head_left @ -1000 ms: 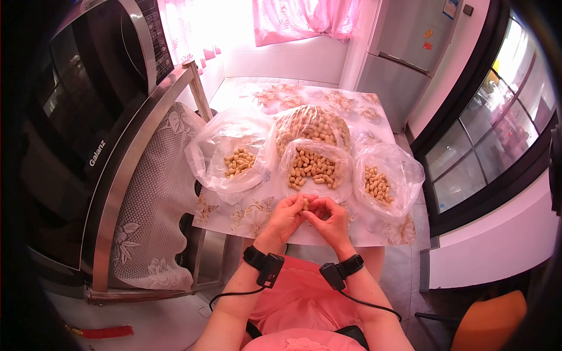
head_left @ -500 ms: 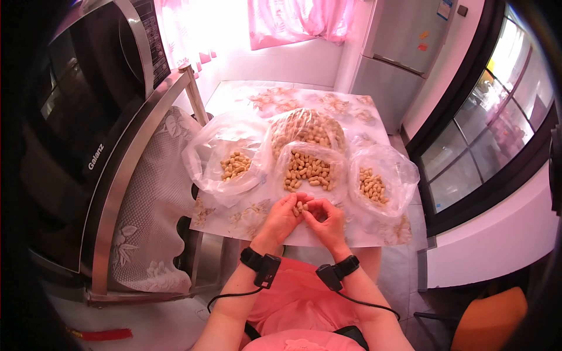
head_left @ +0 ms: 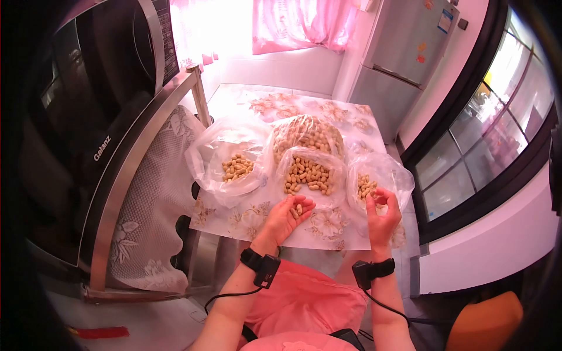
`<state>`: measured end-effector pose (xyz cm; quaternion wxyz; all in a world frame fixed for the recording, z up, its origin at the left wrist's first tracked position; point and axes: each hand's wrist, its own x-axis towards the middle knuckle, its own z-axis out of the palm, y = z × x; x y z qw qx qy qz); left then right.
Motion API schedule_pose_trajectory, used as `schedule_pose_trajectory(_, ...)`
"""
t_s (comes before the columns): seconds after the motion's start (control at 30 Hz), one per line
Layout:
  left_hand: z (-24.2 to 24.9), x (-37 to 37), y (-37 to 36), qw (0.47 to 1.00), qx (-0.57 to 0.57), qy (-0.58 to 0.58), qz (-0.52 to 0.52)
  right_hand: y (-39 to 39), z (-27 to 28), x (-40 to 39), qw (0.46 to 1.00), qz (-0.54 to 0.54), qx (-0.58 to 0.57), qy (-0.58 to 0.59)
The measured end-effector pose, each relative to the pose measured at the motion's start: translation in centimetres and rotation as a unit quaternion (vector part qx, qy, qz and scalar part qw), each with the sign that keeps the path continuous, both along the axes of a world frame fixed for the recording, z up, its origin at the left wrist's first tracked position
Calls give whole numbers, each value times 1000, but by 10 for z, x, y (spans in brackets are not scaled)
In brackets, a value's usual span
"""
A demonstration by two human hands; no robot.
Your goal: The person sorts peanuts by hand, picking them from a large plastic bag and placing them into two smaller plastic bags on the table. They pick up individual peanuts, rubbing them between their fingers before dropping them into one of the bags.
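My left hand is cupped palm up at the table's front edge, with a few peanuts in it. Over the front of the right plastic bag, my right hand has thumb and fingertips drawn together beside the peanuts inside. Whatever the fingertips hold, if anything, cannot be made out. Just beyond my left hand lies the middle bag's open mouth, with many peanuts showing. The left plastic bag holds a smaller heap of peanuts.
A flowered cloth covers the table. To the left stands a metal rack bearing a black Galanz microwave. A fridge is at the back right, and a dark-framed glass door is on the right.
My right hand has moved right, from beside my left hand to over the right bag. My left hand has stayed nearly in place, its palm now more exposed with peanuts in it.
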<state>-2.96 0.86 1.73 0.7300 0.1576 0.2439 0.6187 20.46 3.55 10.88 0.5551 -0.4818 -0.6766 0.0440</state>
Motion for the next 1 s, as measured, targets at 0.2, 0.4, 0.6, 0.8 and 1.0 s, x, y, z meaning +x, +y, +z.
schedule_pose_trajectory(0.2,-4,-1,1,1000,-7,-11,-10,-20,-25,-47,981,182,-38,-62)
schedule_pose_trajectory(0.4,-23,-6,6,997,45,-61,-18,-9,-59,-89,950,284,-78,-103)
schedule_pose_trajectory(0.6,-20,-3,4,996,53,-62,-39,-8,-67,-85,944,303,-124,-40)
schedule_pose_trajectory(0.8,-3,-3,-1,1000,15,0,-21,-5,-73,-87,935,284,-206,56)
schedule_pose_trajectory(1.0,0,0,-2,999,21,11,-22,-5,-77,-86,937,252,-210,118)
